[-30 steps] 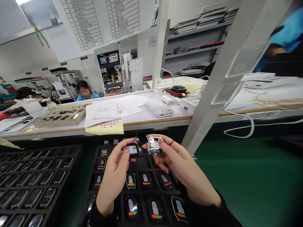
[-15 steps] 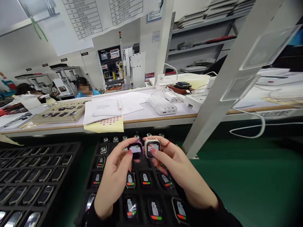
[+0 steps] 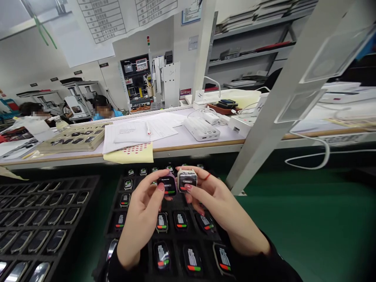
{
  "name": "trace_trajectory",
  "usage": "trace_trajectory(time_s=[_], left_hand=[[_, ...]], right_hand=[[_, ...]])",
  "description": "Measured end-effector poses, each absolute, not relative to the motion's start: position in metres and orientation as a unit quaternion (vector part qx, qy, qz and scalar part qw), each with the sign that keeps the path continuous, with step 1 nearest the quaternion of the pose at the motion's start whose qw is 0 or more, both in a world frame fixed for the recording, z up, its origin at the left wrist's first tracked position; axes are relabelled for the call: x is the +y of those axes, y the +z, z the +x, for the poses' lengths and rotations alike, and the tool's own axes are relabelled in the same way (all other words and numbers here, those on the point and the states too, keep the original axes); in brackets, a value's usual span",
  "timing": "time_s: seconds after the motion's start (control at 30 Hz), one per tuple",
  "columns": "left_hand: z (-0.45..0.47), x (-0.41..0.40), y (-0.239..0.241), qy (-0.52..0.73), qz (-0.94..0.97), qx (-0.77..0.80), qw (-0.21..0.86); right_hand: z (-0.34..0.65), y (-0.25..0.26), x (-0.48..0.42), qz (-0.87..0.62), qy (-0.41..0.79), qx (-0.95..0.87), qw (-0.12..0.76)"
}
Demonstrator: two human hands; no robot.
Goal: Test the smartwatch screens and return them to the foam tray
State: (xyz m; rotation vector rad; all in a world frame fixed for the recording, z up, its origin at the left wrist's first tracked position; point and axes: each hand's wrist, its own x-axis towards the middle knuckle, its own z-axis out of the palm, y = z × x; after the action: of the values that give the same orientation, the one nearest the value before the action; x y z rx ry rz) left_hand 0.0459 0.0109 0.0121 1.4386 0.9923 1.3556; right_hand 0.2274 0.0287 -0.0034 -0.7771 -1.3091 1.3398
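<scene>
My left hand (image 3: 143, 213) grips a purple-framed smartwatch (image 3: 167, 184), its thumb resting on the lit screen. Close beside it, a light-coloured smartwatch (image 3: 187, 178) is held in my right hand (image 3: 216, 199), with that thumb at the lower part of its screen. Both watches are strapless and raised above a black tray (image 3: 173, 239), screens facing me. In the tray's compartments lie several more watch bodies, such as a dark smartwatch (image 3: 192, 259), with white text and red and green bars lit. My hands and sleeves hide part of the tray.
A second black tray (image 3: 75, 231) full of dark-screened watches lies to the left. Ahead, a bench shelf carries papers (image 3: 132, 133), a white power bank (image 3: 202, 130) and a beige tray (image 3: 85, 143). A slanted metal post (image 3: 261, 117) rises on the right. Two people sit beyond.
Both held watches' screens have switched from rows of white blocks to a mostly dark page with a small grey button. The light watch has tilted a little; my hands have barely moved.
</scene>
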Motion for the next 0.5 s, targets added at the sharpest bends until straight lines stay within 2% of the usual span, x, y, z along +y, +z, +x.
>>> trace_trajectory(time_s=[0.3,0.5], left_hand=[[0.0472,0.0127,0.012,0.567,0.569,0.396,0.444],[0.0456,0.0123,0.011,0.56,0.568,0.405,0.447]], right_hand=[[0.2277,-0.0044,0.0292,-0.323,0.567,-0.545,0.527],[0.2308,-0.0023,0.0298,-0.266,0.608,-0.52,0.539]])
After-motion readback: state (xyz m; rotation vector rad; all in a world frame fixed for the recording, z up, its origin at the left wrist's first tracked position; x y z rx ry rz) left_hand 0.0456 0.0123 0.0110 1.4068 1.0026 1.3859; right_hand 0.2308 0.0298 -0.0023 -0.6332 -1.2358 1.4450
